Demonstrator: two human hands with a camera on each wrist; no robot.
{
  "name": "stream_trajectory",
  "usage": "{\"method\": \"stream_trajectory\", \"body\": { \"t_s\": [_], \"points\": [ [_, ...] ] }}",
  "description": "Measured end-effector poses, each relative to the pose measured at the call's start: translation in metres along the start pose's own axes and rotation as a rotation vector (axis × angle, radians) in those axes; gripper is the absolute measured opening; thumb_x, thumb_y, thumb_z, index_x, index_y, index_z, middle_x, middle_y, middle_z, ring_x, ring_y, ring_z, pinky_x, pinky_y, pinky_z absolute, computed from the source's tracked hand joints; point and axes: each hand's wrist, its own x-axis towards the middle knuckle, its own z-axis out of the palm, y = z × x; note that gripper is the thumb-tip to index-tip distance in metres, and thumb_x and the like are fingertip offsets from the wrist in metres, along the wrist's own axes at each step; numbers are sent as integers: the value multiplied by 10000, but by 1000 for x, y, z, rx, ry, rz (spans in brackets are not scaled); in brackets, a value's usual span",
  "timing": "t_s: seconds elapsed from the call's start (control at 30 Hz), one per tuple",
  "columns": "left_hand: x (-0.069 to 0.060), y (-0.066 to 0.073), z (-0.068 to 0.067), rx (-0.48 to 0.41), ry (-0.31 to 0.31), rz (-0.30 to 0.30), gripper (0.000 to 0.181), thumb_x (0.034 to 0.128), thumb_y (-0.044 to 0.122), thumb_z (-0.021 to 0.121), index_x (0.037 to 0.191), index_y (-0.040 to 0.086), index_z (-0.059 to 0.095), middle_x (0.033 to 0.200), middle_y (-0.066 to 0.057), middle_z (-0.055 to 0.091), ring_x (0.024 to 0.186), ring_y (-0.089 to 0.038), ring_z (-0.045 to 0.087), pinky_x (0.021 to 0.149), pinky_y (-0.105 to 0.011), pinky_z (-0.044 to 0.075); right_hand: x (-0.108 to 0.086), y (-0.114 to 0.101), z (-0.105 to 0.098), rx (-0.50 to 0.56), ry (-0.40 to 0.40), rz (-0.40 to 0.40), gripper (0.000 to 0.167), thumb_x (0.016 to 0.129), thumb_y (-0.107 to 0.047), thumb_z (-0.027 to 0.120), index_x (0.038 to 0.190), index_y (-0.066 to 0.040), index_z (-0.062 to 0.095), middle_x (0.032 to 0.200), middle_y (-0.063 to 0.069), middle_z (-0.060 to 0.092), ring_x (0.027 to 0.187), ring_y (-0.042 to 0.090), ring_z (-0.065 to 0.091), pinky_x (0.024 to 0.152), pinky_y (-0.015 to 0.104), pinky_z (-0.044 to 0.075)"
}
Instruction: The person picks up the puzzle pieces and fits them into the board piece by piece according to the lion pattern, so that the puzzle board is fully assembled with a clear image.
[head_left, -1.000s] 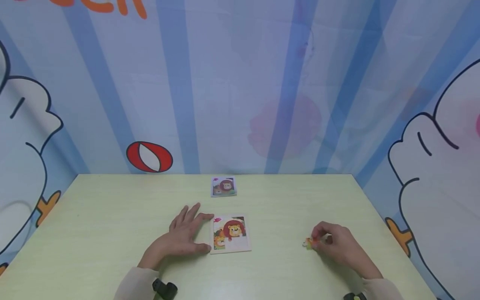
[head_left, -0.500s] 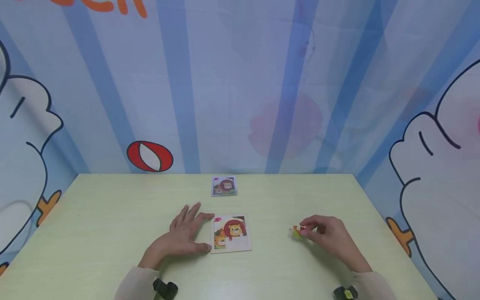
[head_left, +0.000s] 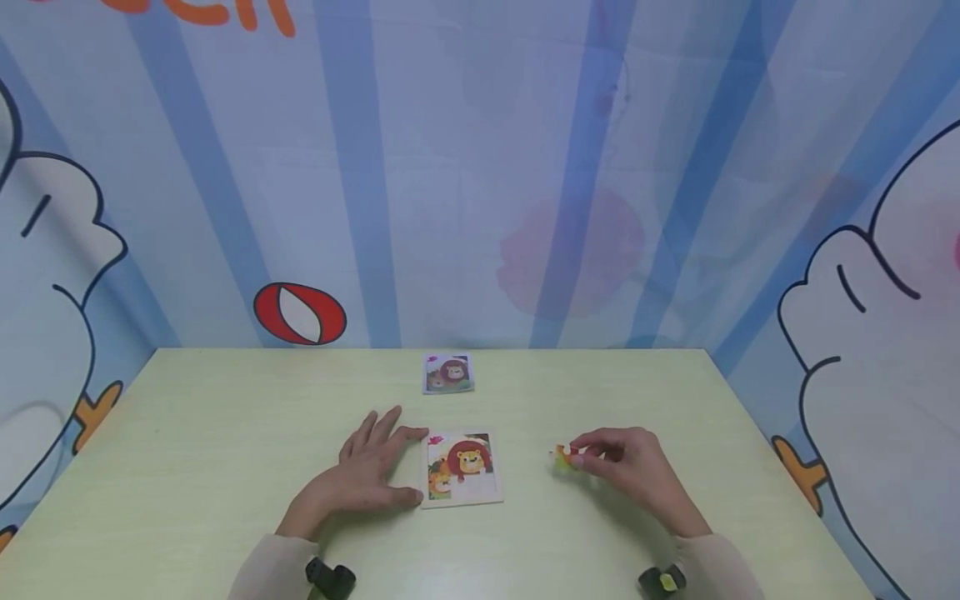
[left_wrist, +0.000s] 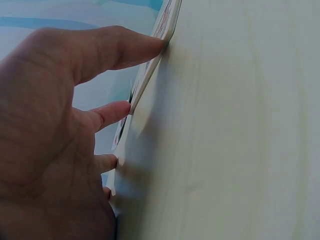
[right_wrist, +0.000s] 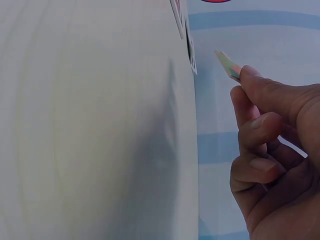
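Observation:
A jigsaw puzzle board (head_left: 471, 461) with a lion picture lies flat on the table, and its lower right part shows bare white. My left hand (head_left: 360, 479) rests at the board's left edge, fingers spread, with thumb and index fingertip touching its corners; the left wrist view shows the thumb (left_wrist: 135, 47) against the edge. To the right of the board, my right hand (head_left: 633, 467) pinches a small colourful puzzle piece (head_left: 562, 457) between thumb and fingers. In the right wrist view the piece (right_wrist: 229, 66) appears nearly edge-on, lifted off the table.
A smaller card (head_left: 447, 372) with the same lion picture lies behind the board, near the far edge of the pale table (head_left: 225, 417). Beyond that edge hangs a blue striped curtain (head_left: 465, 167) with cartoon figures. Each wrist wears a dark camera (head_left: 330, 578).
My right hand has moved left with the puzzle piece, from the right side of the table toward the board. The left hand and the board have stayed in place.

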Motion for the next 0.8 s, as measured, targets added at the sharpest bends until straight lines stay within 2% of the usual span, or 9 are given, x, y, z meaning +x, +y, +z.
{"method": "stream_trajectory", "body": {
  "t_s": [0.17, 0.43, 0.6, 0.8],
  "points": [
    [-2, 4, -3, -5, -14, -3, 820, 830, 361, 830, 1567, 232, 494, 1808, -200, 135, 1657, -544, 4, 1238, -856, 60, 4, -6, 8, 15, -18, 0, 120, 908, -226, 873, 1022, -205, 841, 832, -35, 754, 639, 90, 565, 565, 227, 447],
    [-9, 18, -17, -8, -60, -9, 827, 834, 417, 828, 1564, 220, 494, 1793, -237, 150, 1638, -589, 37, 1225, -869, 68, 9, -15, 21, 49, -58, 3, 120, 898, -222, 882, 995, -207, 813, 835, -21, 763, 657, 120, 601, 555, 239, 465],
    [-10, 16, -15, -8, -50, -3, 829, 832, 415, 826, 1568, 226, 494, 1796, -228, 149, 1639, -583, 34, 1220, -869, 80, 13, -18, 31, 68, -80, -6, 112, 905, -219, 874, 995, -195, 812, 835, -14, 764, 640, 120, 600, 541, 254, 499],
    [-11, 23, -19, 6, -76, -24, 848, 832, 416, 819, 1584, 221, 480, 1805, -218, 133, 1650, -572, 24, 1239, -854, 77, 16, -25, 43, 82, -93, -17, 112, 901, -222, 878, 987, -175, 822, 828, -6, 762, 618, 108, 582, 528, 253, 490]
  ]
}}
